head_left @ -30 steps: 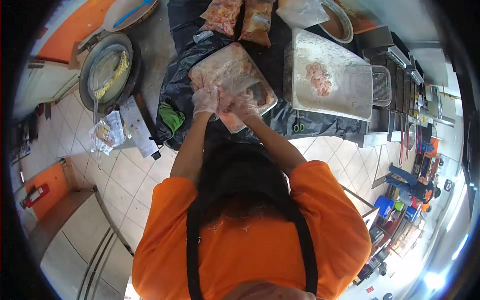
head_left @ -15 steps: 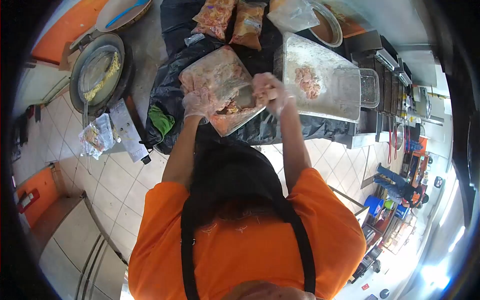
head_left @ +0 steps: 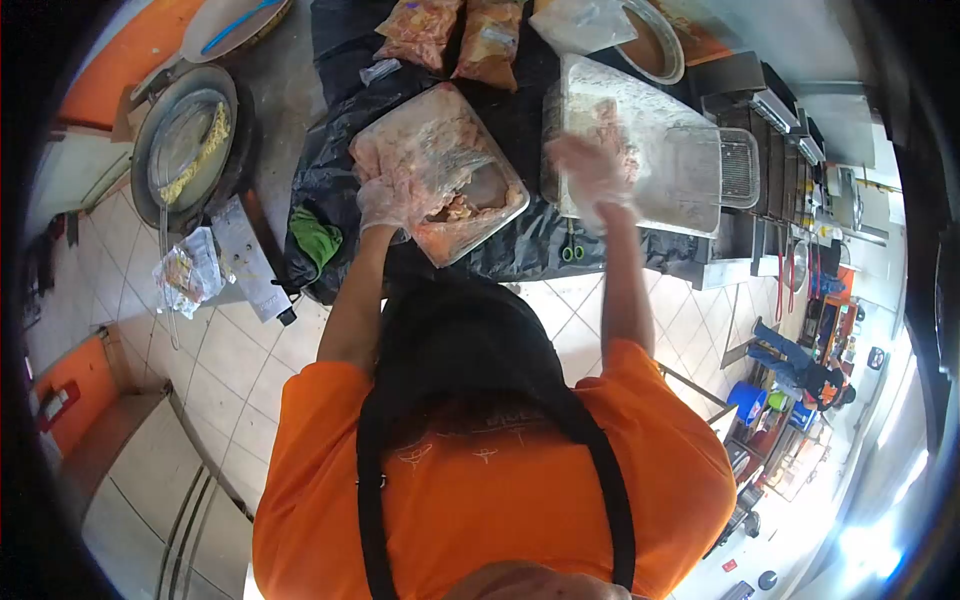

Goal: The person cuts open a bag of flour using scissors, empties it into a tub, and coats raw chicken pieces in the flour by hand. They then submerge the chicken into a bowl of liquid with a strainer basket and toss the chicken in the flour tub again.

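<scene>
A tray of raw meat pieces (head_left: 425,135), partly under clear plastic, lies on the black plastic sheet. My left hand (head_left: 385,204), in a clear glove, is closed at the tray's left edge, on the plastic or the meat; which one I cannot make out. To the right stands a white tub dusted with flour (head_left: 675,205), with pale meat pieces in it and a wire basket (head_left: 738,168) at its right end. Over the tub's left side is my gloved right hand (head_left: 592,178), blurred by motion; its fingers and anything in them are unclear.
Green-handled scissors (head_left: 572,250) lie near the front edge, a green cloth (head_left: 315,240) at the left corner. Behind are bags of marinated food (head_left: 488,45). A large pan (head_left: 185,140) with a strainer stands left. Another person (head_left: 800,372) is far off at the right.
My right hand has lifted meat out of the tray and moved right, over the floured tub. My left hand has stayed at the meat tray. The view has shifted slightly.
</scene>
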`<action>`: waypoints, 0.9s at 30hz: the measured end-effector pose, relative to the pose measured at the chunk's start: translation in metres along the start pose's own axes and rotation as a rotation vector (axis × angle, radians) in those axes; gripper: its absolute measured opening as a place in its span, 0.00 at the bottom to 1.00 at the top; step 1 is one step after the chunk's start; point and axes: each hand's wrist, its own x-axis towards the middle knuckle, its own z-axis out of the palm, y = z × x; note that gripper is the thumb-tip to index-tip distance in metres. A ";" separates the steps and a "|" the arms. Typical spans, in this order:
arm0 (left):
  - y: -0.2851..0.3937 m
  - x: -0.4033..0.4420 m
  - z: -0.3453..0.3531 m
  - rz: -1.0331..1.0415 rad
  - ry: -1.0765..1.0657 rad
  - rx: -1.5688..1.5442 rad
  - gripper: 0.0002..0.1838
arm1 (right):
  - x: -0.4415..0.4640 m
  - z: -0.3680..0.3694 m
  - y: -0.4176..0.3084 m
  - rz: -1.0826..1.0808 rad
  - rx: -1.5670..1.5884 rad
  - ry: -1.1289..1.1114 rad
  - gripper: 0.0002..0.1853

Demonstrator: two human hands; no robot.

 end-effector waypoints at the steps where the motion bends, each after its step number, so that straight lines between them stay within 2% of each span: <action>1: -0.002 0.000 0.000 0.055 0.027 -0.071 0.32 | 0.010 0.029 -0.027 0.161 0.243 -0.207 0.17; 2: 0.000 -0.001 -0.003 0.052 0.027 -0.062 0.32 | 0.020 0.058 -0.054 0.348 0.415 -0.373 0.16; 4: 0.005 -0.002 -0.011 0.021 -0.047 -0.026 0.32 | 0.012 0.158 -0.075 0.188 -0.177 -0.443 0.15; 6: 0.002 0.000 -0.007 0.021 -0.053 -0.022 0.32 | 0.001 0.211 -0.093 0.184 -0.357 -0.298 0.15; 7: -0.002 0.000 -0.006 0.018 -0.064 -0.016 0.32 | 0.000 0.204 -0.117 0.212 -0.043 -0.131 0.16; 9: -0.003 -0.003 -0.007 0.017 -0.063 -0.004 0.32 | -0.003 0.176 -0.150 0.239 0.286 0.019 0.17; 11: -0.004 0.001 -0.005 0.020 -0.046 -0.004 0.32 | 0.003 0.144 -0.156 0.279 0.250 0.193 0.21; 12: -0.006 0.000 -0.004 0.050 -0.005 -0.041 0.31 | 0.007 0.145 -0.155 0.272 0.251 0.185 0.21; 13: -0.008 0.001 -0.003 0.085 0.036 -0.075 0.31 | 0.017 0.147 -0.153 0.100 0.210 0.052 0.28; 15: -0.015 0.002 0.007 0.073 0.028 -0.136 0.30 | 0.035 0.165 -0.145 -0.079 0.173 -0.077 0.36; 17: -0.022 0.003 0.001 0.063 0.019 -0.182 0.30 | 0.048 0.182 -0.151 -0.292 0.351 -0.232 0.38; 20: -0.015 0.006 -0.014 -0.080 -0.201 -0.191 0.29 | 0.050 0.162 -0.148 -0.265 0.353 -0.298 0.36; 23: -0.015 0.004 -0.011 -0.045 -0.135 -0.170 0.29 | 0.059 0.150 -0.162 -0.238 0.190 -0.335 0.35; 25: -0.014 0.008 -0.013 -0.134 -0.310 -0.075 0.27 | 0.054 0.137 -0.158 -0.231 0.217 -0.393 0.32; 27: 0.006 0.010 -0.040 -0.165 -0.306 -0.097 0.28 | 0.055 0.130 -0.138 -0.219 0.232 -0.438 0.30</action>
